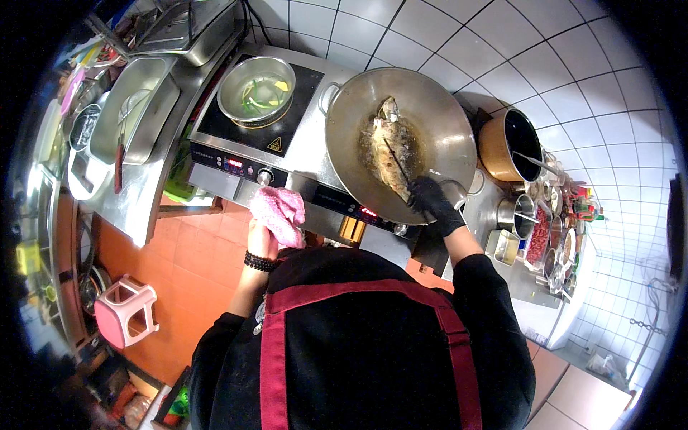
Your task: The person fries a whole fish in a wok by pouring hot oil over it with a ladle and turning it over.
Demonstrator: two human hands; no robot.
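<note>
A browned whole fish lies in bubbling oil at the bottom of a large steel wok, its head toward the tiled wall. My right hand, in a black glove, is over the wok's near right side. It grips a thin dark utensil, possibly chopsticks, whose tip lies against the fish. Beside that hand is a rounded metal piece; I cannot tell whether it is a ladle. My bare left hand holds a crumpled pink cloth in front of the left cooker's control panel.
A steel pot with liquid and green and yellow pieces stands on the left induction cooker. Farther left are a deep steel pan and a strainer. Right are a brown pot and several containers. A pink stool stands behind left.
</note>
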